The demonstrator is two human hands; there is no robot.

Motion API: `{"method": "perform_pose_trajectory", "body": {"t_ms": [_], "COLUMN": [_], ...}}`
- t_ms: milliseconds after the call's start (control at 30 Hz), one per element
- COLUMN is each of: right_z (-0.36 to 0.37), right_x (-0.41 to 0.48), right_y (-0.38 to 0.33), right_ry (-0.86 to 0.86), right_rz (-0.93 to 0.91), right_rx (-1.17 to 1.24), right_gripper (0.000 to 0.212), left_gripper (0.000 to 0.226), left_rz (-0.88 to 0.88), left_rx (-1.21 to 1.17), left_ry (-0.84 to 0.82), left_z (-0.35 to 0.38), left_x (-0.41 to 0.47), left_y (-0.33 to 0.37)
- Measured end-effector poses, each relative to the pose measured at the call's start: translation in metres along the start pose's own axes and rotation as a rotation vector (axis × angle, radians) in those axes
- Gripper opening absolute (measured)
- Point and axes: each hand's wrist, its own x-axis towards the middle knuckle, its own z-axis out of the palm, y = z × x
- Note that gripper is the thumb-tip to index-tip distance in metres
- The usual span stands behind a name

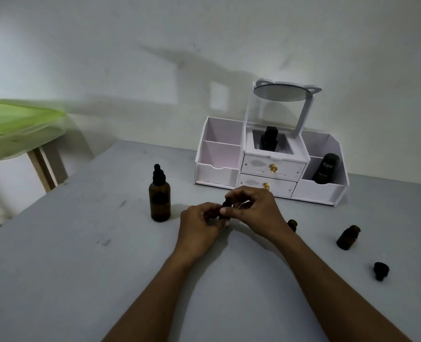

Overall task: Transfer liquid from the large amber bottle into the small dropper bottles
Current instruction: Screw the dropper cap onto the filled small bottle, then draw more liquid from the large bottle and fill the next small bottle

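Two hands (202, 219) (252, 208), three small bottles (224, 207) (292, 223) (348, 237)

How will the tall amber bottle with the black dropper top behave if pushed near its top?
The tall amber bottle stands upright on a narrow base, so it would probably tip, not slide. It looks like smooth glass: likely fragile. Round, it may roll afterwards.

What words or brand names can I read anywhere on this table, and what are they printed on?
"Kahf": on the black tube leaning in the right bin of the white organizer.
Smaller print lower on that tube: too blurred to read.
Large amber bottle, small bottles and loose cap: no label visible.
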Motion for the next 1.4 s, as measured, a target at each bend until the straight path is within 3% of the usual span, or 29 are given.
{"method": "perform_pose_trajectory", "body": {"t_ms": [333, 667, 867, 967, 1167, 1400], "right_z": [0.001, -0.003, -0.016, -0.007, 0.036, 0.08], "right_x": [-0.001, -0.001, 0.002, 0.007, 0.032, 0.061], "right_y": [0.002, 0.001, -0.03, -0.059, -0.103, -0.114], "right_ry": [0.019, 0.003, 0.15, 0.158, 0.042, -0.066], "right_rz": [0.014, -0.017, -0.12, -0.174, -0.193, -0.144], "right_rx": [0.003, -0.067, -0.055, -0.009, 0.011, -0.051], "right_gripper": [0.02, 0.03, 0.031, 0.026, 0.025, 0.029], "left_gripper": [0.031, 0.039, 0.046, 0.041, 0.033, 0.065], "left_rz": [-0.013, -0.023, -0.172, -0.248, -0.288, -0.28], "left_rx": [-0.012, -0.01, -0.169, -0.213, -0.194, -0.185], "left_ry": [0.005, -0.014, -0.021, 0.057, 0.374, 0.362], "left_z": [0.001, 0.001, -0.019, -0.042, -0.106, -0.115], "left_x": [0.0, -0.001, -0.024, -0.04, -0.053, -0.03], "left_y": [-0.001, -0.001, -0.001, -0.009, -0.03, -0.033]}}
